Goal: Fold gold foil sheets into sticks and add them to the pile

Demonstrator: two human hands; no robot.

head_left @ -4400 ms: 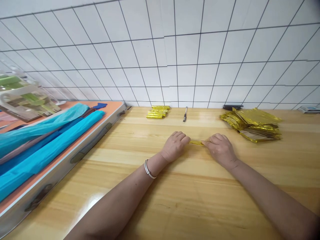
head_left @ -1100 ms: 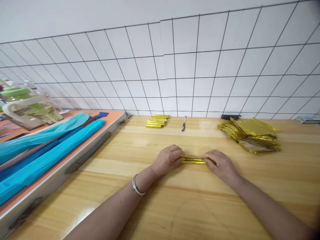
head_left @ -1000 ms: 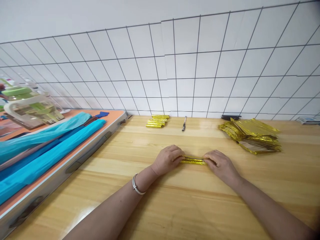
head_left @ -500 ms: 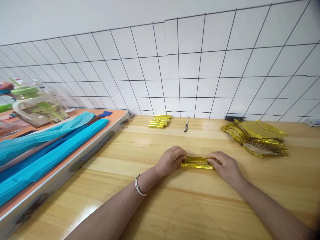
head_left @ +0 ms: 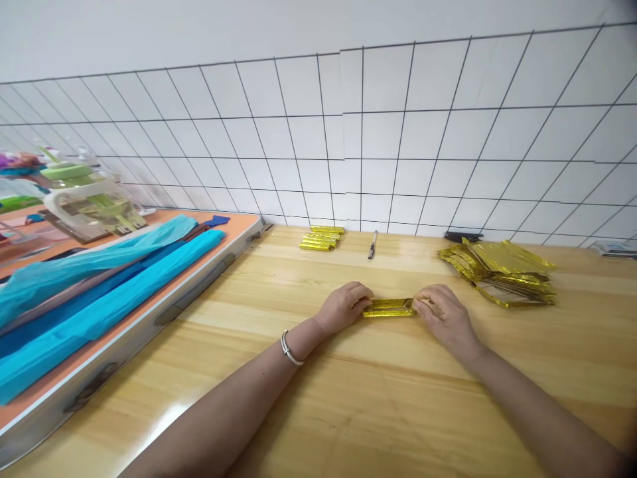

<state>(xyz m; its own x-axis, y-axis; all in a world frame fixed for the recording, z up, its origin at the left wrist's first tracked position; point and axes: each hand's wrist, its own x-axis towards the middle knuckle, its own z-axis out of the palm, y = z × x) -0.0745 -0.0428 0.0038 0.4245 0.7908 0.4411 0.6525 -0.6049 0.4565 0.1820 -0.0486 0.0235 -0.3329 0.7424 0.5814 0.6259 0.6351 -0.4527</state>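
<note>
A folded piece of gold foil paper (head_left: 391, 309) lies low over the wooden table (head_left: 348, 411), stretched between both hands. My left hand (head_left: 345, 307) pinches its left end, a silver bangle on the wrist. At the right end, the fingers of my right hand (head_left: 445, 315) are closed on it. Beyond the hands sits a small group of narrow gold strips (head_left: 322, 239). To the right is a loose stack of gold foil sheets (head_left: 502, 269).
A pen (head_left: 373, 245) and a black object (head_left: 463, 236) lie near the tiled wall. At the left, a raised orange-topped box (head_left: 243, 232) bears blue rolled sheets (head_left: 164, 275) and a green-lidded container (head_left: 74, 174). Something flat (head_left: 614, 248) sits at the far right.
The view has shifted slightly. Both hands still grip the foil piece, whose front and back strips now appear closer together.
</note>
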